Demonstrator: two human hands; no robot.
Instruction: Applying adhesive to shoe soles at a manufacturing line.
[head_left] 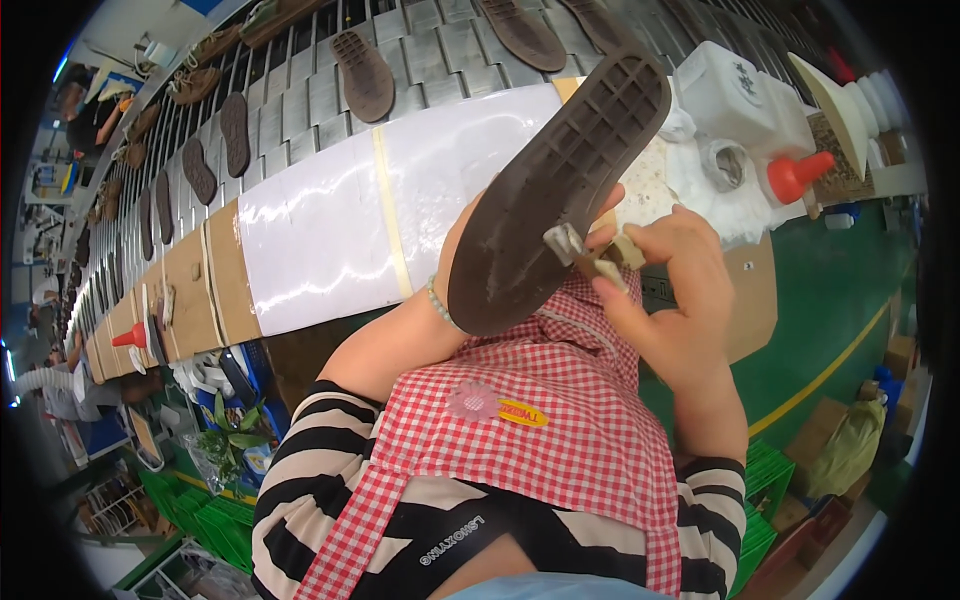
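Note:
My left hand [459,240] is closed around a dark brown shoe sole [520,220], mostly hidden behind it, with fingertips showing at its right edge. The sole is tilted, its heel grid pointing up and to the right. Near the sole's right edge, my right hand [680,290] pinches a small beige piece [624,252] between thumb and fingers. A whitish, brush-like tip [565,243] lies against the sole's edge; whether it joins the beige piece I cannot tell.
Beyond the plastic-covered bench [320,230] runs a slatted metal conveyor [300,110] carrying several brown soles [362,75]. At the right stand a white plastic jug [725,95], a red-capped bottle [800,177] and crumpled white material [735,205]. Another red nozzle [130,336] sits at the bench's left end.

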